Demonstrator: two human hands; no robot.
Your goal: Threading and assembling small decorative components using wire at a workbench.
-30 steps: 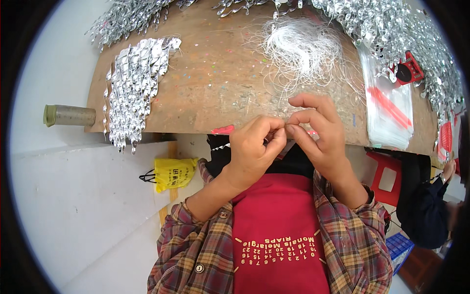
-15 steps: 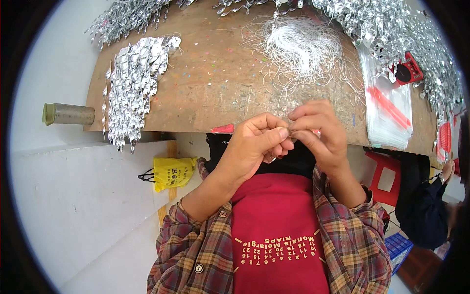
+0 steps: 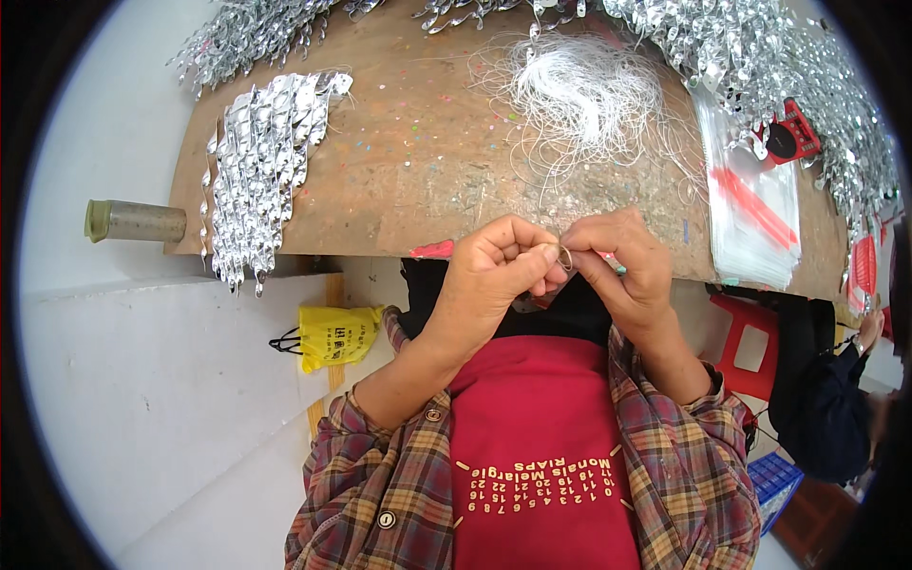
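Note:
My left hand [image 3: 506,264] is closed, its thumb pressed against the curled fingers, pinching a small loop of thin string [image 3: 566,258]. Thumb and forefinger of my right hand [image 3: 619,258] are closed on the same loop from the other side. Both hands meet just off the table's near edge, above my lap. A tangled heap of white strings [image 3: 589,95] lies beyond them on the table. To the left, a batch of silver twisted strands [image 3: 261,171] lies on the tabletop and hangs past its edge. What else my curled fingers may hold is hidden.
The worn brown table [image 3: 399,190] has more silver strands [image 3: 703,47] piled along its far side. Clear plastic bags [image 3: 750,209] and a red device [image 3: 793,133] are at right. A metal cylinder [image 3: 142,221], yellow bag [image 3: 337,337], red stool [image 3: 746,347] and another person's sleeve [image 3: 826,418] surround me.
The fingers of my right hand have come down and closed in beside my left fingertips. The small loop now shows between the hands.

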